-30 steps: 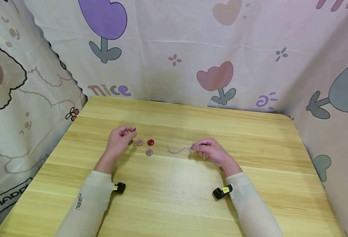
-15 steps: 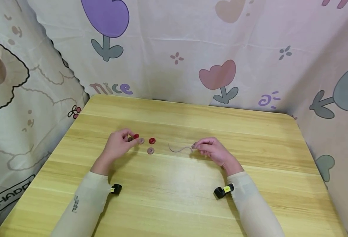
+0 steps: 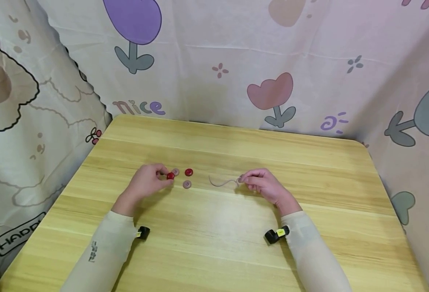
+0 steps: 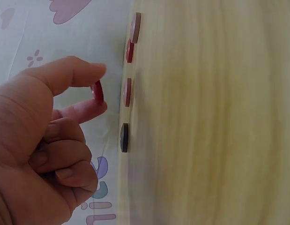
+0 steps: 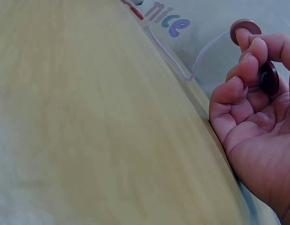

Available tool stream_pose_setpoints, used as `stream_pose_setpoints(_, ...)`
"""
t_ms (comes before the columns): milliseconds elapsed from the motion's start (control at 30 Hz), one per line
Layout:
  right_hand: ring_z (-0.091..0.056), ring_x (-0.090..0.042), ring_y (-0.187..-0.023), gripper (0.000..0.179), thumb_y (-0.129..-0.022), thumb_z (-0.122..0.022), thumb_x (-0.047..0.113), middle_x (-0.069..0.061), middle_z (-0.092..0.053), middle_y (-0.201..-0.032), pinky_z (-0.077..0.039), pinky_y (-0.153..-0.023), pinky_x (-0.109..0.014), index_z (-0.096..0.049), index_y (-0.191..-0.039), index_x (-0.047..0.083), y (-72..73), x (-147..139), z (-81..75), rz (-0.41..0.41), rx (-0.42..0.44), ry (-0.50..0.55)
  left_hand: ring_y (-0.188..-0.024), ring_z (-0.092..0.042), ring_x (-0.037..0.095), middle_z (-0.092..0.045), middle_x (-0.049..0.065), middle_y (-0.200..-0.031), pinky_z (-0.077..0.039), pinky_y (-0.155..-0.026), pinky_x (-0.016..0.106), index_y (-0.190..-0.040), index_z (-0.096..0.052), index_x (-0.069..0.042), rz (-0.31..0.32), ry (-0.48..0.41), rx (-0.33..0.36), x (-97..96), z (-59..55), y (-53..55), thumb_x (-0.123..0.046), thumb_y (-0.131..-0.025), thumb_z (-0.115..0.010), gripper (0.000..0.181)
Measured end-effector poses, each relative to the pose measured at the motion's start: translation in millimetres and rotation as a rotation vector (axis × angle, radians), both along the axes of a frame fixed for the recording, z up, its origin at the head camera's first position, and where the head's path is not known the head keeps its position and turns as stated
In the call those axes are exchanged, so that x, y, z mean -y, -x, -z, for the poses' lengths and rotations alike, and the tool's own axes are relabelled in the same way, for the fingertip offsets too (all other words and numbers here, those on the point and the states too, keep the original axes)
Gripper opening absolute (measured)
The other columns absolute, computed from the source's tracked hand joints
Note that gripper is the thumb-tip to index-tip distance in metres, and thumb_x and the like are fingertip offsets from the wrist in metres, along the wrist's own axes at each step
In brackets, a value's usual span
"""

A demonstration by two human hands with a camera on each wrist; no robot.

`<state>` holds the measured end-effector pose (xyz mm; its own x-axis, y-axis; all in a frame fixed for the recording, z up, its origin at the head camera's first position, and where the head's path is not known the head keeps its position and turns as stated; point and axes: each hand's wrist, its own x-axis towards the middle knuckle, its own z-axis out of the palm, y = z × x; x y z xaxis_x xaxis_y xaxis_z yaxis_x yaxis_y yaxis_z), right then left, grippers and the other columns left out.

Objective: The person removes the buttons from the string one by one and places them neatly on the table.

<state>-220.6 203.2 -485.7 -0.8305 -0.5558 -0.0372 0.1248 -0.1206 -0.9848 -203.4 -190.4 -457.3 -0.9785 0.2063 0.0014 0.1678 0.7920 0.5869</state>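
Observation:
My left hand (image 3: 146,181) pinches a red button (image 3: 170,176) between thumb and a finger. In the left wrist view that red button (image 4: 98,92) is above the table, nearly edge-on, the other fingers curled in. Across the table, my right hand (image 3: 264,185) holds a pinkish-brown button (image 5: 245,29) at its fingertips. A thin pale cord (image 5: 196,63) runs from this button, its free part curving leftward over the table. A dark red button (image 5: 269,78) is also held within the right hand's fingers.
Beside the left hand lie two pinkish buttons (image 3: 187,184) and a red button (image 3: 189,172) on the wooden table (image 3: 214,243). A dark button (image 4: 124,138) shows in the left wrist view. A patterned cloth (image 3: 200,48) hangs behind the table.
My left hand has brought the red button lower and nearer, turning its face into view. The dark button on the table is now hidden behind that hand. The right hand has hardly moved.

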Motion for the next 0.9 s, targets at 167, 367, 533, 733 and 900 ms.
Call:
stream_pose_setpoints(167, -0.051, -0.014, -0.065, 0.016, -0.088, -0.061, 0.007, -0.011, -0.066, -0.098, -0.038, -0.054, -0.024, -0.068, -0.096, -0.005, 0.1, -0.6, 1.2, 0.0, -0.009, 0.001, -0.05, -0.041, 0.016, -0.05, 0.0, -0.062, -0.034, -0.045, 0.031, -0.087, -0.068, -0.016, 0.02, 0.032, 0.04, -0.7, -1.0, -2.1, -0.03, -0.075, -0.078, 0.021)
stream_pose_setpoints(367, -0.051, -0.013, -0.063, 0.013, -0.088, -0.062, 0.005, -0.014, -0.064, -0.092, -0.035, -0.051, -0.023, -0.07, -0.094, -0.002, 1.3, 0.0, 4.6, 0.014, 0.011, 0.009, -0.054, -0.042, 0.017, -0.052, 0.001, -0.063, -0.033, -0.048, 0.032, -0.086, -0.07, -0.017, 0.041, 0.055, 0.08, -1.0, -2.3, -4.6, -0.029, -0.073, -0.08, 0.021)
stream_pose_setpoints(533, -0.05, -0.013, -0.062, 0.013, -0.088, -0.062, 0.006, -0.016, -0.062, -0.086, -0.034, -0.05, -0.024, -0.069, -0.094, -0.003, 1.0, -0.4, 6.0, 0.019, 0.011, 0.007, -0.063, -0.046, 0.018, -0.061, -0.001, -0.078, -0.037, -0.054, 0.032, -0.089, -0.072, -0.016, 0.056, 0.071, 0.099, -0.4, 0.3, -3.9, -0.027, -0.072, -0.081, 0.021)
stream_pose_setpoints(733, -0.051, -0.013, -0.063, 0.013, -0.087, -0.063, 0.008, -0.019, -0.062, -0.089, -0.035, -0.051, -0.024, -0.07, -0.094, -0.002, -0.1, 0.2, 3.9, 0.018, 0.002, 0.004, -0.069, -0.05, 0.018, -0.064, -0.001, -0.088, -0.039, -0.058, 0.033, -0.092, -0.073, -0.02, 0.05, 0.116, 0.108, -0.6, 0.7, -4.3, -0.028, -0.072, -0.081, 0.023)
stream_pose_setpoints(900, -0.051, -0.013, -0.063, 0.014, -0.087, -0.063, 0.009, -0.02, -0.062, -0.091, -0.036, -0.051, -0.024, -0.07, -0.093, -0.001, -0.3, 0.4, 1.8, 0.015, -0.005, 0.009, -0.074, -0.054, 0.018, -0.067, 0.001, -0.096, -0.042, -0.062, 0.034, -0.095, -0.074, -0.018, 0.044, 0.17, 0.094, -2.8, -2.2, -5.4, -0.03, -0.072, -0.082, 0.027)
